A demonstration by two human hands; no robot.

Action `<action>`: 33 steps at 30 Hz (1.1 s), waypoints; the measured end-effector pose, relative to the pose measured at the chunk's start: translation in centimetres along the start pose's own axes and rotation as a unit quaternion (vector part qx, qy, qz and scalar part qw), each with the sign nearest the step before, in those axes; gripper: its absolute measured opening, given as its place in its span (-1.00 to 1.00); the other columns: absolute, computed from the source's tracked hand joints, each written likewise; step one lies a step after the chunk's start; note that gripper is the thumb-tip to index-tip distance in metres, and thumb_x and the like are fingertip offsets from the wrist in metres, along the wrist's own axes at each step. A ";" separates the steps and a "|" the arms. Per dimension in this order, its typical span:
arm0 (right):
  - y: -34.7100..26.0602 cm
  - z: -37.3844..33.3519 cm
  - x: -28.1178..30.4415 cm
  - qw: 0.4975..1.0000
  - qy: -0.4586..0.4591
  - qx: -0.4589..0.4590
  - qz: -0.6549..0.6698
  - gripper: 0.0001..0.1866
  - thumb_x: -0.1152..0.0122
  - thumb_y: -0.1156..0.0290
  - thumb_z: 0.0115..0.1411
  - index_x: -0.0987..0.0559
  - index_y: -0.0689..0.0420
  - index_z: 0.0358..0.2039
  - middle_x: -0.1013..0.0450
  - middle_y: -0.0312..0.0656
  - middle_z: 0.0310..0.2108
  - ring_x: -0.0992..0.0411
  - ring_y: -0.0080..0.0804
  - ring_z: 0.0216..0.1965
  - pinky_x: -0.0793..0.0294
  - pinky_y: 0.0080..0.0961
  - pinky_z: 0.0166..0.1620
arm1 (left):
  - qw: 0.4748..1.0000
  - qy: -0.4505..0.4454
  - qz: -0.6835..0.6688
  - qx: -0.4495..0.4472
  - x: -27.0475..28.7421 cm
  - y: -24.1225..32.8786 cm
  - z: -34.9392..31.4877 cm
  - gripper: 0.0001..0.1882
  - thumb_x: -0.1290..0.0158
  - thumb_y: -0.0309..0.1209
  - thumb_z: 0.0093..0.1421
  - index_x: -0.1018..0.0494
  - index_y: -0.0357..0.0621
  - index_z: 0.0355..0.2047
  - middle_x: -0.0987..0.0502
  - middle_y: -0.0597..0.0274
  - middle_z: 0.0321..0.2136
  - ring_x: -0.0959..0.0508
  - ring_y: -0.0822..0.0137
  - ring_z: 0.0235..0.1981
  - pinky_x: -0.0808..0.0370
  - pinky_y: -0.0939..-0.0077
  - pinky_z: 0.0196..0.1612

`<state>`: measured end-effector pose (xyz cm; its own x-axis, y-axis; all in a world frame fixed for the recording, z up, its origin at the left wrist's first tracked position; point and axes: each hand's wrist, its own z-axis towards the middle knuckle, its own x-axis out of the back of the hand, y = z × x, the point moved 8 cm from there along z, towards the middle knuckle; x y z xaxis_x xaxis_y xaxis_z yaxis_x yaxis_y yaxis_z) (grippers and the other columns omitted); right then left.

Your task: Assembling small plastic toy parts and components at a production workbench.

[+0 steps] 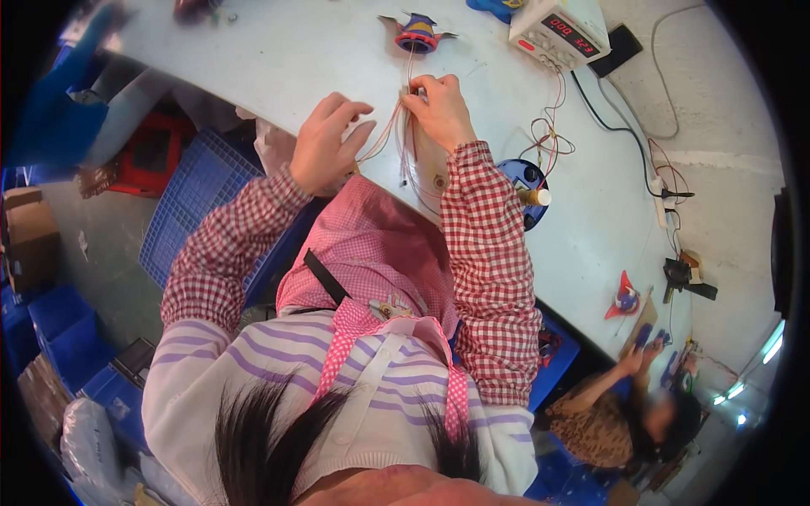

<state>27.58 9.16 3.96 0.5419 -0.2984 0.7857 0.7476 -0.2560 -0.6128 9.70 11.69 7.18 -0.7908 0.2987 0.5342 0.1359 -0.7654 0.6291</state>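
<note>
My right hand [439, 110] is over the white table with thumb and fingers pinched together on a bundle of thin wires [408, 139]. The pinched spot itself is partly hidden by the fingertips. From there, wires run up to a small blue, red and yellow toy-like part [416, 35] with dark wing-like pieces. Other strands hang down toward the table's near edge, beside a small round tan piece [440, 181]. My left hand [329, 142] hovers left of the bundle, thumb and fingers apart. Pale and reddish wires pass close to its fingertips; I see nothing gripped in it.
A white power supply [557, 35] with a red display stands at the far right, its leads trailing near a round blue device [527, 187]. Another red-and-blue part [625, 299] lies further right. A co-worker [603, 422] sits lower right; a blue sleeve [55, 110] shows upper left, above a blue crate [198, 198].
</note>
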 end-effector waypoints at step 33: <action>2.6 -1.6 1.0 0.971 -0.002 -0.138 0.196 -0.73 -0.28 0.36 0.02 -0.53 0.26 -0.32 -0.48 -0.14 -0.48 -0.45 -0.36 -0.40 -0.44 -0.54 -0.27 | 0.943 -0.100 -0.216 0.233 -7.3 -8.6 10.1 0.07 -0.29 -0.25 -0.03 0.23 -0.19 0.28 -0.37 -0.28 -0.04 -0.46 0.05 -0.09 -0.41 0.34 0.01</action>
<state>29.43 6.73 3.01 0.7652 -0.4196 0.4883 0.3534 -0.3602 -0.8634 20.33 21.84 3.63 -0.7106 0.6620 0.2384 0.1109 -0.2292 0.9670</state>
